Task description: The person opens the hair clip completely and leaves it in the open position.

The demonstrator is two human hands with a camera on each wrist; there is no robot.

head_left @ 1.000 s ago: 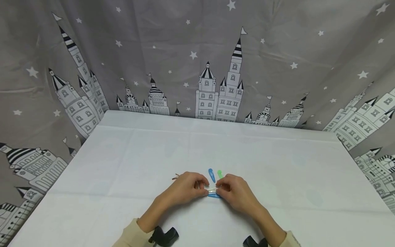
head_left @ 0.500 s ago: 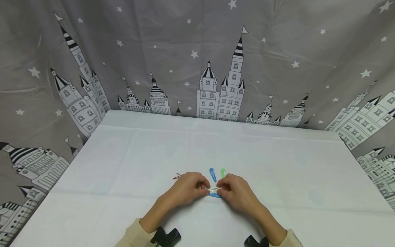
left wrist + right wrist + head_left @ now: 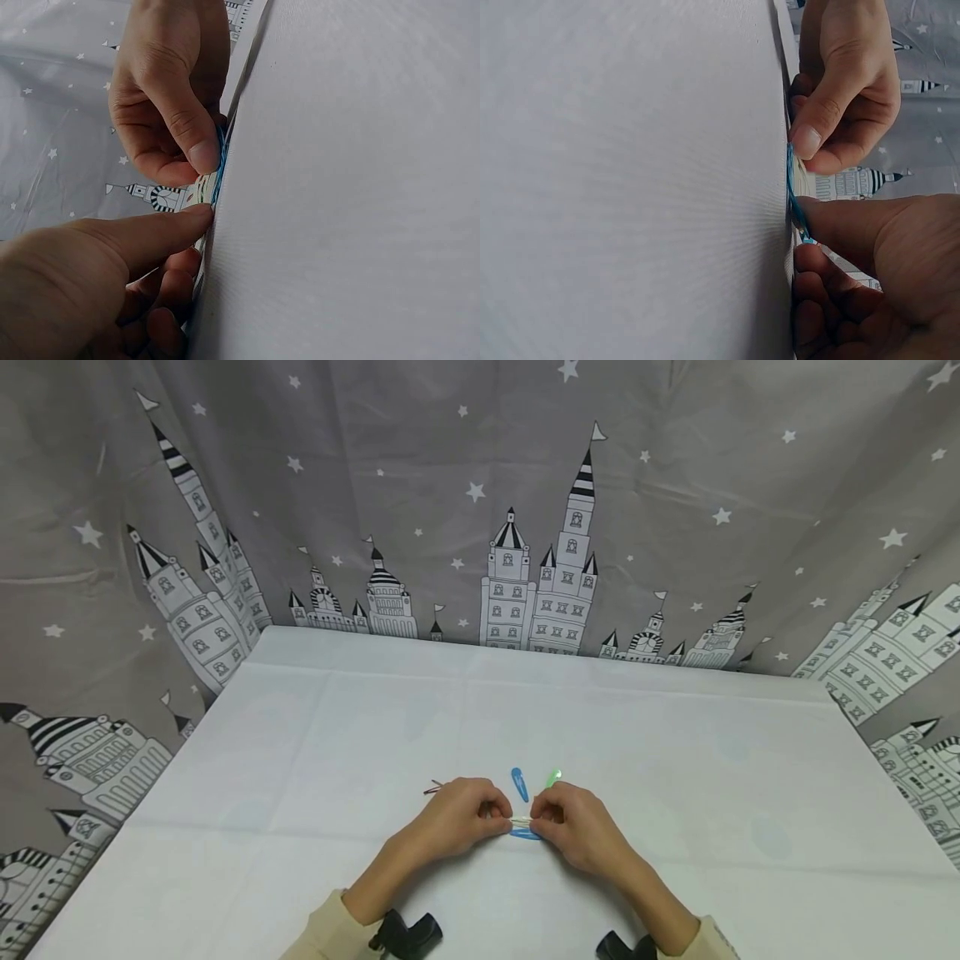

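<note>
Vs 1 s ago: lt-green rounded-end hair clip now tilted, further R of blue teardrop-shaped hair clip; hands in abt same spot. White cloth-covered table, grey castle-&-star-print curtain behind. Pale, slim clips lie crosswise b/w hands, just beyond another blue clip. L hand & R hand pinch an end each, thumb to fingertips, nearly closed.
</note>
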